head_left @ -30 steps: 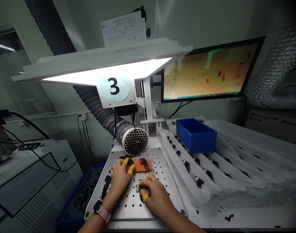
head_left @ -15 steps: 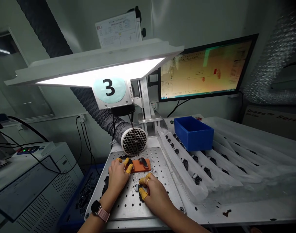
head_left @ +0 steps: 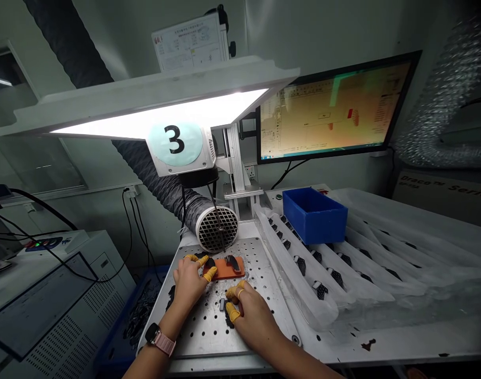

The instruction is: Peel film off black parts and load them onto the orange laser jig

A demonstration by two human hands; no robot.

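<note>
An orange block (head_left: 223, 269) lies on the perforated metal plate (head_left: 209, 337), with a dark curved part (head_left: 233, 263) standing on its right side. At the block's left end, my left hand (head_left: 190, 281) closes thumb and index finger on a small black part (head_left: 210, 262); the fingers cover some of it. Nearer to me, my right hand (head_left: 254, 313) pinches another small black part (head_left: 228, 318) low over the plate. A small grey metallic piece (head_left: 222, 305) shows at its left side. Yellow finger cots cover several fingertips of both hands.
Behind the block sits a round grated duct mouth (head_left: 217, 229). A lamp panel (head_left: 165, 113) and a box marked 3 (head_left: 181, 147) hang above. To the right, a blue bin (head_left: 315, 216) stands on white sheeting (head_left: 359, 295) holding rows of black parts.
My left hand has shifted very slightly to the left at the orange block. My right hand keeps its pinch in nearly the same place. The camera view has tilted a little.
</note>
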